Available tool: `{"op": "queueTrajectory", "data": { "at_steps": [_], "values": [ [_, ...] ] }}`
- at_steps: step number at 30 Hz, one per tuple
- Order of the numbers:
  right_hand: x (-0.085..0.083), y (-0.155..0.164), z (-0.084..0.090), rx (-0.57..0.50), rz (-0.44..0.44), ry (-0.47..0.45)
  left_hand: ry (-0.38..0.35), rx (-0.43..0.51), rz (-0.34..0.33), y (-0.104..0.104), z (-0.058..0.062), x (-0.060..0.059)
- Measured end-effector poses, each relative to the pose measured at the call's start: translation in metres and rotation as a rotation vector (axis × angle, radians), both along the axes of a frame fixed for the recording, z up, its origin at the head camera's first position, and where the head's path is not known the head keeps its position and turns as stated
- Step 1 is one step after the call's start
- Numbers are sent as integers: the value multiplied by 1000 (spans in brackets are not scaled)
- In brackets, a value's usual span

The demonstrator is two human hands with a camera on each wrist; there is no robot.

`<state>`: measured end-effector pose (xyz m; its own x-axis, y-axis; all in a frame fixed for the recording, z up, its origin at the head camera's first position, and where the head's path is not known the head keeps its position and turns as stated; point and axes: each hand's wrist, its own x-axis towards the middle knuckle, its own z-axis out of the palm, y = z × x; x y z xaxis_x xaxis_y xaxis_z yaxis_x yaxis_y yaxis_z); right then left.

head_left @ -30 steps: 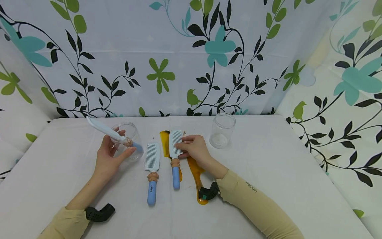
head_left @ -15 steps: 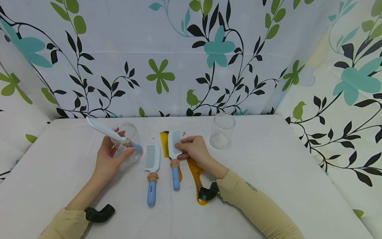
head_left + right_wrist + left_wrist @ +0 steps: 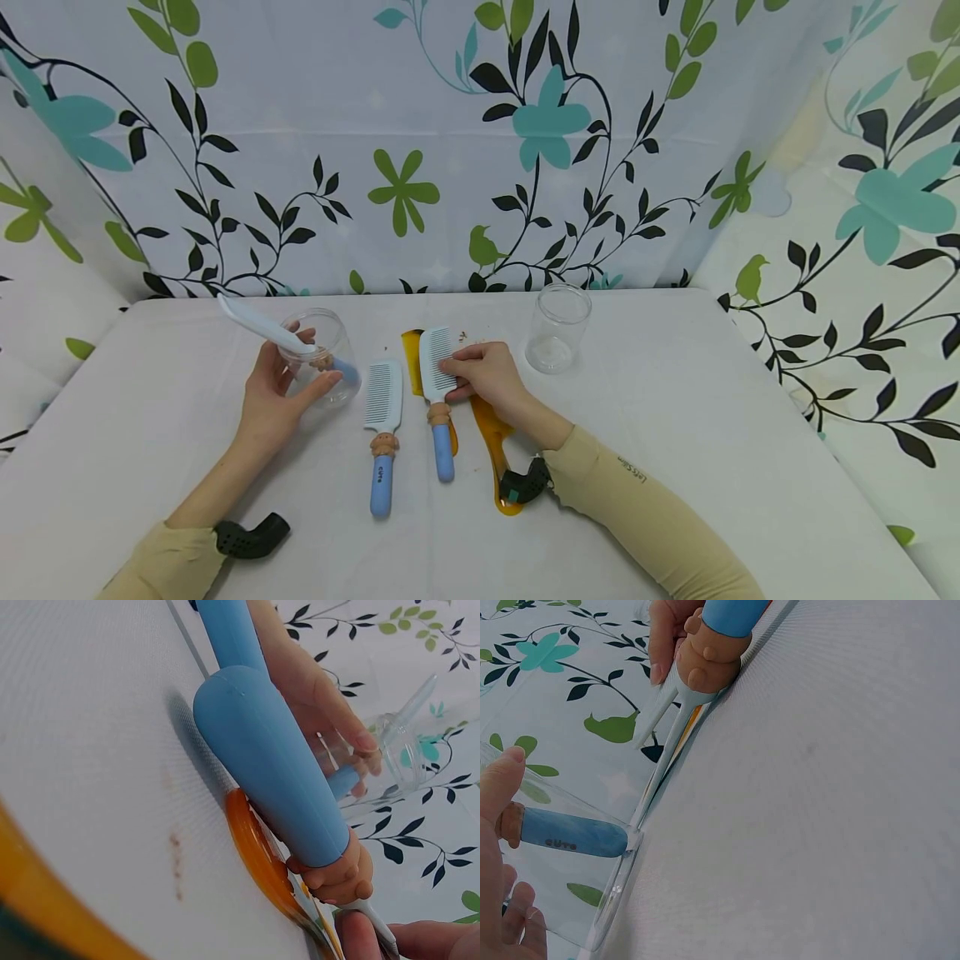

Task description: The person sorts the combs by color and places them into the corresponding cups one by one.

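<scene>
Left hand (image 3: 273,392) grasps a tilted clear jar (image 3: 322,362) containing a blue-handled comb (image 3: 266,327). Right hand (image 3: 487,375) pinches a second comb (image 3: 437,392) lying over an amber comb (image 3: 491,442) on the surface (image 3: 675,433).

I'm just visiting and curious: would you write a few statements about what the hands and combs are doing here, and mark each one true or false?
1. The left hand holds a clear jar with a comb in it. True.
2. The right hand is lifting the empty jar. False: it pinches the head of a blue-handled comb.
3. That comb lies partly over an amber comb. True.
4. No comb lies untouched. False: another blue-handled comb lies between the hands.
</scene>
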<state>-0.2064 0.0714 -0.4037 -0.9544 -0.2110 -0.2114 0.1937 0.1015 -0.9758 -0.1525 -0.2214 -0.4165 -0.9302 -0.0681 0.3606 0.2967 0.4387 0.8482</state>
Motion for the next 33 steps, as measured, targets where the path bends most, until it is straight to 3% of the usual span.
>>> {"op": "queueTrajectory", "data": {
  "at_steps": [33],
  "values": [
    [0, -2, -3, -29, 16, 36, -22, -6, 8, 1, 2, 1]
  ]
}}
